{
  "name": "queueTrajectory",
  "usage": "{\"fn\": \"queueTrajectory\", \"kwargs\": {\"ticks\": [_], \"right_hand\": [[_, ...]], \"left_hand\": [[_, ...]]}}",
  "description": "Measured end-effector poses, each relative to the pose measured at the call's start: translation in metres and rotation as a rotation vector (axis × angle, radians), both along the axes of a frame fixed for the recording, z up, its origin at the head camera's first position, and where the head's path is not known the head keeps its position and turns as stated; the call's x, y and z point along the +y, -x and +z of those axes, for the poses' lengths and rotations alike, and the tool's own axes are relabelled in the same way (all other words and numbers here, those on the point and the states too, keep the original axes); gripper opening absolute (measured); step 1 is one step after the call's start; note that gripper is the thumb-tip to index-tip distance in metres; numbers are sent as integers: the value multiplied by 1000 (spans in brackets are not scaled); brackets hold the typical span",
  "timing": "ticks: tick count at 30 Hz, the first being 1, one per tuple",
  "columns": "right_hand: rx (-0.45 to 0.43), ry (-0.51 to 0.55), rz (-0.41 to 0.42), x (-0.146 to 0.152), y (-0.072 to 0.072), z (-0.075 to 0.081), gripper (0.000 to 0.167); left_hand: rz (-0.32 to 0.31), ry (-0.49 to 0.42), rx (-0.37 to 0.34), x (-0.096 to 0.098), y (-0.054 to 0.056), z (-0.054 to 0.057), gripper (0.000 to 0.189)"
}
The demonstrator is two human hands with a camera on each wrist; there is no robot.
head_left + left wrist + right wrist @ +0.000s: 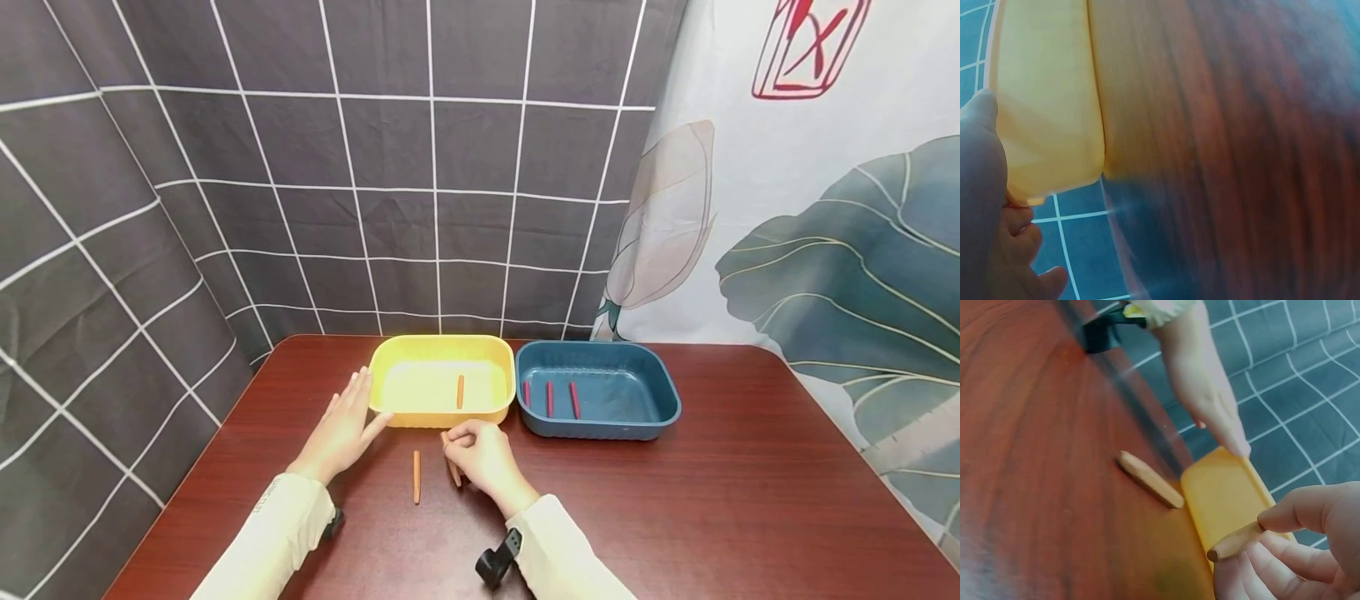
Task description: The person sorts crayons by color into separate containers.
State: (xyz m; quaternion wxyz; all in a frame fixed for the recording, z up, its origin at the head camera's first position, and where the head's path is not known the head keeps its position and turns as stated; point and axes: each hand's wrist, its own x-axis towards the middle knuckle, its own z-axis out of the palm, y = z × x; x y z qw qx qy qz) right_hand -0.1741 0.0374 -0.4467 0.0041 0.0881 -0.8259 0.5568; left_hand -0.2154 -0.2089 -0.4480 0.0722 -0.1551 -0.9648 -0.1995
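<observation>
My right hand [486, 460] pinches an orange six-sided stick [1235, 542] between thumb and fingers, just in front of the yellow tub [438, 420]. In the right wrist view the stick overlaps the tub's side. My left hand [339, 427] rests against the tub's left end, fingers straight and thumb at the front corner. The left wrist view shows that thumb [984, 115] at the tub's rim. A second orange stick [416, 477] lies on the table between the hands. Inside the tub lies another orange stick [461, 392].
A blue tub [600, 429] stands right beside the yellow one and holds three dark pink sticks [550, 399]. Both tubs are near the back edge of the brown table [720, 500]. Behind it hangs a grey checked cloth [480, 217], with a printed white cloth [750, 208] at right.
</observation>
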Motion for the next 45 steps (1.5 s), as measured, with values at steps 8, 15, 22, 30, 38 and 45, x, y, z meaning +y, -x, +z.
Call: {"fn": "queueTrajectory", "kwargs": {"ticks": [8,15,22,30,38,45], "right_hand": [[-150,178,45,5,10,12,17],[-173,248,45,9,24,27,22],[-199,316,35,8,44,37,22],[-182,407,2,5,64,41,23],[-151,378,-84,4,79,40,21],[-152,270,-116,-7,92,34,18]], "left_hand": [[-7,-2,3,-1,1,-1,81],[-6,2,6,-1,2,-3,81],[-2,6,2,-2,2,-4,82],[-4,6,6,-2,3,-4,82],[-10,0,8,-1,5,-5,82],[-4,-3,-5,-3,5,-5,82]]}}
